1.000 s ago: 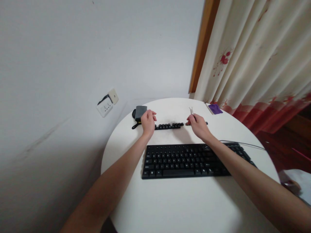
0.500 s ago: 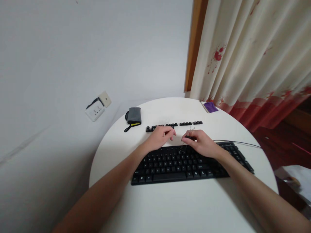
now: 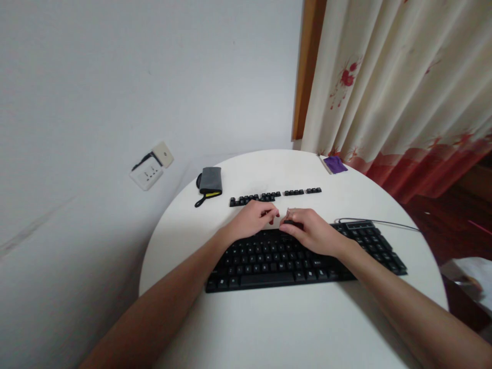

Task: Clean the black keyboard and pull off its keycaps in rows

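My right hand (image 3: 309, 228) is closed around a wire keycap puller with a black body (image 3: 294, 224), above the upper rows of a black keyboard (image 3: 274, 266). Its thin wire loop (image 3: 290, 211) shows by the fingers; the other end is hidden. Just to the left, my left hand (image 3: 255, 219) hovers over the keyboard's top edge, fingers half bent and loosely apart, nothing visible in them. A small gap separates the two hands. Loose black keycaps (image 3: 294, 192) stand in rows behind the hands, some partly hidden by my left hand.
Everything rests on a round white table (image 3: 246, 328). A grey pouch (image 3: 210, 179) lies at the back left, and a purple cloth (image 3: 335, 164) at the back right. The keyboard's cable (image 3: 388, 222) runs off the right edge. A wall socket (image 3: 146, 173) is at left, a curtain (image 3: 369, 102) at right.
My right hand has shifted slightly left, closer to my left hand, and the puller has turned, its lower wires no longer showing over the keys. My left hand has hardly moved.
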`<state>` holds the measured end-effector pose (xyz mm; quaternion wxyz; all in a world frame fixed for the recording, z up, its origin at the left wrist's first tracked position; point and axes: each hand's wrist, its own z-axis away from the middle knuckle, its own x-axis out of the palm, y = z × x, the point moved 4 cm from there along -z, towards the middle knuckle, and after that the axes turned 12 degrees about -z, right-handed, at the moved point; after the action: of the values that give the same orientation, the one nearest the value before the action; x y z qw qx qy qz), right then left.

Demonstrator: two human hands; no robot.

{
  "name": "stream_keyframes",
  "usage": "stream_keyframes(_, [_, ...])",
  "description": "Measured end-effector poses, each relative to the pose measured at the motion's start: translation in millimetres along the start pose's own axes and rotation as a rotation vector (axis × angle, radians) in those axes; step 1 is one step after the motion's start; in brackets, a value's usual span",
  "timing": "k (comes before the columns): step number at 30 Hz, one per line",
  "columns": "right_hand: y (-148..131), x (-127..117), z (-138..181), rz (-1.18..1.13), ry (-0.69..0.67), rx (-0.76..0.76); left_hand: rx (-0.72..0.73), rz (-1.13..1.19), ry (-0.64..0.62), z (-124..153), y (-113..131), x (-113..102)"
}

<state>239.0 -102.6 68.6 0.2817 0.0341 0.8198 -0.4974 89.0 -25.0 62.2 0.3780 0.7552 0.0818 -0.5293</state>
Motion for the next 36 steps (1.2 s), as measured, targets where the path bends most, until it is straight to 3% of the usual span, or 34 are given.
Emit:
stream_keyframes(8, [3.1, 12.2, 0.4, 0.039, -0.048, 0.078, 0.019, 0.018, -0.005, 0.2, -3.7, 2.8])
stream_keyframes(14, [22.5, 12.9, -0.6, -0.016, 0.124, 0.264, 0.024, -0.015, -0.013, 0.6, -3.8, 3.6])
stream_keyframes(22, [43.8, 8.8, -5.8, -0.181, 0.344, 0.373, 0.09, 0.059, -0.129, 3.1, 4.7, 8.0])
stream_keyframes(28, [33.6, 2.4, -3.4, -0.24, 0.458, 0.219, 0.103, 0.122, -0.101, 2.9, 6.4, 8.0])
stream_keyframes(36, [28.3, 0.4, -0.7, -0.118, 0.536, 0.174, 0.082, 0.075, 0.088, 0.3, 2.5, 2.4])
